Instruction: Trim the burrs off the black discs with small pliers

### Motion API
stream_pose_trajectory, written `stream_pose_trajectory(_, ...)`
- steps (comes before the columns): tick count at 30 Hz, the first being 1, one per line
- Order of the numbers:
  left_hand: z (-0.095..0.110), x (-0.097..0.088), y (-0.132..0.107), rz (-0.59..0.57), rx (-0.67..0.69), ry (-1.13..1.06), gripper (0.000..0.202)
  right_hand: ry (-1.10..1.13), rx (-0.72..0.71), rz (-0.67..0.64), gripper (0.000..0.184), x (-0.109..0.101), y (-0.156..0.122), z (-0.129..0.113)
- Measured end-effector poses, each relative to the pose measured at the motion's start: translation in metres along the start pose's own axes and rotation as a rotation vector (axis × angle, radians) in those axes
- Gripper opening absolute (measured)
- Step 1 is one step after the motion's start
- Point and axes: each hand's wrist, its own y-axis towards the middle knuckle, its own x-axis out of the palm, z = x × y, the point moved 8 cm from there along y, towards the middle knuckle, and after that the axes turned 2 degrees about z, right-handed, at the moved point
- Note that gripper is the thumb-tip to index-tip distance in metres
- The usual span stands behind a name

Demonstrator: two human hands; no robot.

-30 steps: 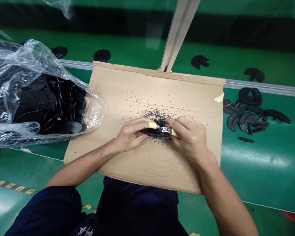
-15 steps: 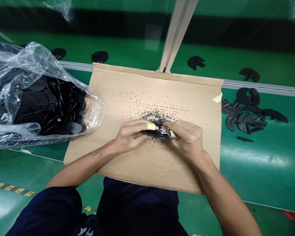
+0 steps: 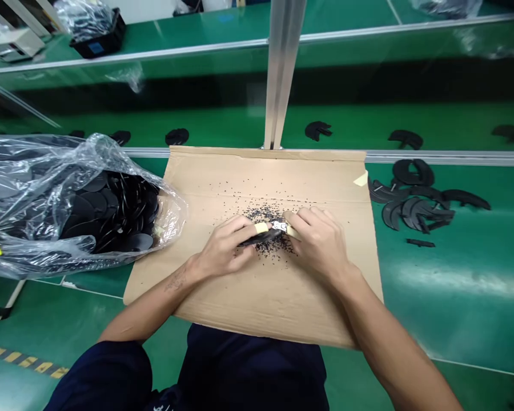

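Between the thumb and fingers of my left hand [image 3: 229, 245] is a flat black plastic piece [image 3: 263, 236], seen nearly edge-on and partly covered by the fingers. My right hand [image 3: 319, 237] is closed round a small pair of metal nippers [image 3: 279, 226]; their handles are mostly hidden in the palm. The nippers' jaws meet the upper edge of the black piece, close to my left thumb, which has pale yellow tape on it. Beneath both hands, small black plastic bits [image 3: 265, 214] are scattered over a cardboard sheet [image 3: 248, 302].
A clear plastic bag [image 3: 171, 220] full of black discs [image 3: 96, 205] lies open at the left. On the green table at the right is a pile of curved black pieces [image 3: 415, 208]. An upright metal post [image 3: 278, 85] stands behind the cardboard, beside a reflective panel.
The camera view has tipped up, showing more of the far bench. The black piece has turned a little in my left hand, and the nippers remain at its edge.
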Motion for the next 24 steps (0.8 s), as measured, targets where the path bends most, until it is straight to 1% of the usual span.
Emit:
stream_pose_trajectory(2, 0.000, -0.007, 0.003, -0.001, -0.040, -0.013, 0.032, -0.017, 0.004, 0.013, 0.023, -0.002, 0.000, 0.002)
stream_pose_trajectory(4, -0.003, -0.017, 0.010, -0.011, -0.116, -0.028, 0.023, -0.017, 0.008, 0.015, 0.026, -0.002, -0.001, 0.005)
stream_pose_trajectory(5, -0.006, -0.023, 0.015, -0.019, -0.151, -0.033, 0.024, -0.008, 0.010, 0.011, 0.026, -0.001, -0.001, 0.007)
stream_pose_trajectory(7, -0.015, -0.037, 0.032, -0.024, -0.209, -0.023, 0.042, 0.014, 0.018, 0.000, 0.024, 0.002, -0.002, 0.010)
stream_pose_trajectory(9, -0.031, -0.051, 0.058, -0.032, -0.224, 0.064, 0.056, 0.035, 0.036, -0.023, 0.022, 0.006, -0.002, 0.014)
stream_pose_trajectory(11, -0.056, -0.062, 0.088, -0.081, -0.220, 0.256, 0.056, 0.064, 0.063, -0.065, 0.021, 0.009, -0.003, 0.016)
stream_pose_trajectory(12, -0.072, -0.064, 0.103, -0.138, -0.220, 0.374, 0.052, 0.085, 0.081, -0.095, 0.021, 0.011, -0.004, 0.016)
stream_pose_trajectory(13, -0.090, -0.063, 0.116, -0.202, -0.229, 0.479, 0.048, 0.109, 0.098, -0.126, 0.021, 0.013, -0.004, 0.016)
stream_pose_trajectory(15, -0.129, -0.058, 0.135, -0.344, -0.303, 0.661, 0.040, 0.149, 0.127, -0.176, 0.020, 0.015, -0.006, 0.014)
stream_pose_trajectory(17, -0.161, -0.051, 0.141, -0.426, -0.402, 0.792, 0.042, 0.152, 0.136, -0.190, 0.016, 0.014, -0.007, 0.010)
stream_pose_trajectory(18, -0.172, -0.046, 0.142, -0.437, -0.433, 0.816, 0.044, 0.147, 0.137, -0.190, 0.014, 0.014, -0.008, 0.009)
stream_pose_trajectory(19, -0.180, -0.041, 0.141, -0.444, -0.458, 0.827, 0.044, 0.143, 0.137, -0.187, 0.013, 0.013, -0.008, 0.008)
stream_pose_trajectory(21, -0.187, -0.034, 0.137, -0.445, -0.483, 0.820, 0.042, 0.149, 0.140, -0.175, 0.012, 0.012, -0.009, 0.007)
stream_pose_trajectory(23, -0.189, -0.036, 0.136, -0.443, -0.492, 0.815, 0.040, 0.171, 0.147, -0.149, 0.014, 0.010, -0.010, 0.008)
stream_pose_trajectory(24, -0.188, -0.041, 0.137, -0.436, -0.488, 0.815, 0.040, 0.188, 0.155, -0.132, 0.016, 0.008, -0.011, 0.010)
